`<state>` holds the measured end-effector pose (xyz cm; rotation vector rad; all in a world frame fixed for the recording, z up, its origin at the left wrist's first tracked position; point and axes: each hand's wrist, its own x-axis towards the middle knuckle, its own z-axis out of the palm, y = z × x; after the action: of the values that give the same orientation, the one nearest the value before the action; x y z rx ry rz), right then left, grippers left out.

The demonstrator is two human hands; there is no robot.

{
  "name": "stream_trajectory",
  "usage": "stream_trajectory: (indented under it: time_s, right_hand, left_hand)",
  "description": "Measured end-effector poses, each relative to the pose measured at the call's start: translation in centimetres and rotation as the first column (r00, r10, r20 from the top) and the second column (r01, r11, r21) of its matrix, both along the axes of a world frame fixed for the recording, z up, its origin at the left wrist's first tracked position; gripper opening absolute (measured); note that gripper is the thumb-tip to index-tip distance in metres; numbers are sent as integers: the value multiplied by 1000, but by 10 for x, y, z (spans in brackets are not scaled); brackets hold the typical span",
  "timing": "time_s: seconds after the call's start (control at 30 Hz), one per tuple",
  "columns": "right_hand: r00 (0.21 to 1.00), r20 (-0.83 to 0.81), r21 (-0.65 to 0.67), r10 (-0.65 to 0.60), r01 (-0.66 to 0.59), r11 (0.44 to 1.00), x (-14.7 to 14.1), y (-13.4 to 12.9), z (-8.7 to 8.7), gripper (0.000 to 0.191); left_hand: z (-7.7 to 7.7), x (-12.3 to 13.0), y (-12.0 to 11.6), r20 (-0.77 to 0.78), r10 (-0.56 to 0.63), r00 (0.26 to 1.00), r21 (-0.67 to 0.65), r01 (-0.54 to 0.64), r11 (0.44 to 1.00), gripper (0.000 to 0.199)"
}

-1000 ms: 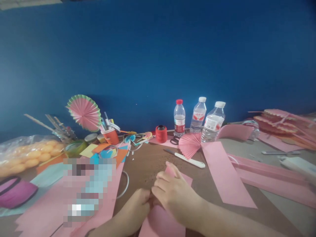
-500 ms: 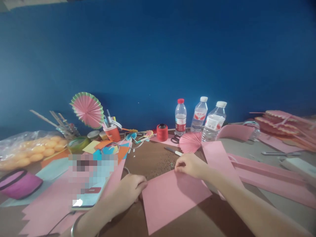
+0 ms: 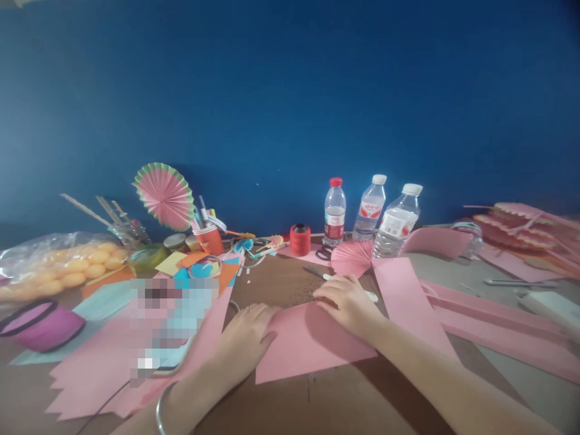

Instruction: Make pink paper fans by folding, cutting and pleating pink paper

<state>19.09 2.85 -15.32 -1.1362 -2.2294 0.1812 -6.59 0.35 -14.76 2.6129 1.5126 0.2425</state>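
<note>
A flat pink paper sheet (image 3: 312,344) lies on the brown table (image 3: 272,405) in front of me. On its upper left edge rests my left hand (image 3: 251,332), open, with fingers stretched forward. My right hand (image 3: 347,302) lies open over the sheet's upper right edge, its fingers spread and pointing left. Just beyond it are a knife with a pale handle (image 3: 371,296) and a folded pink paper fan (image 3: 351,258). Small dark specks are scattered on the table above the sheet.
A red thread spool (image 3: 299,240) and three bottles (image 3: 334,217) stand at the back. At left are a phone (image 3: 185,338), an orange cup (image 3: 210,240), a bag of orange balls (image 3: 77,264) and a purple container (image 3: 43,326). Pink strips (image 3: 498,326) lie at right.
The pink sheet has turned slightly and its near edge now sits farther from me. Both hands have gone from pinching its edges to lying flatter, with fingers extended. The view has shifted a little.
</note>
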Motion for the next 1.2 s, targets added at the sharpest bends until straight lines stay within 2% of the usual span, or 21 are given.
stream_trajectory:
  time_s: [0.07,0.13,0.2,0.33,0.43,0.6,0.73,0.8,0.87,0.97,1.03,1.2]
  right_hand:
    - [994,66,97,84,-90,991,-2,-8,1,15]
    - [954,211,170,211,-248,954,-4,-19,0,20]
    - [895,342,163,286,-357,920,-5,-31,-4,21]
    - [903,336,45,267,-298,953,-4,-47,-14,14]
    - [912,321,48,255,-285,957,-2,-51,-19,18]
    - [949,257,306,183,-260,916,4,-54,-21,26]
    - [978,208,477,-25,-79,875,8,-58,-20,39]
    - [972,219,516,-83,-43,856,7,-58,-21,42]
    - [960,273,484,-55,-88,871,5,-57,-21,35]
    - [935,351,347,46,-176,921,4,-55,-21,22]
    - [928,364,299,79,-197,934,5,-54,-20,19]
    - [937,333,285,108,-209,935,6,-57,-13,18]
  left_hand:
    - [-2,1,-1,4,-10,1000,9,10,1000,37]
    - [-3,2,-2,5,-35,999,26,35,999,36]
    - [-4,2,-2,5,-58,998,49,57,997,33]
    - [-8,3,-2,10,-80,997,105,79,991,22]
    - [-9,4,-5,-1,-118,993,138,117,984,20]
    - [-4,3,-12,-41,-231,972,185,234,954,24]
    - [-4,1,-13,-75,-302,950,224,311,924,22]
    - [-5,1,-13,-91,-333,938,248,345,905,23]
    - [-6,1,-14,-107,-357,928,279,372,885,25]
    - [-5,3,-18,-149,-398,905,335,425,841,30]
    - [-1,4,-22,-149,-432,889,336,457,824,28]
    - [10,8,-29,-68,-447,892,154,452,878,23]
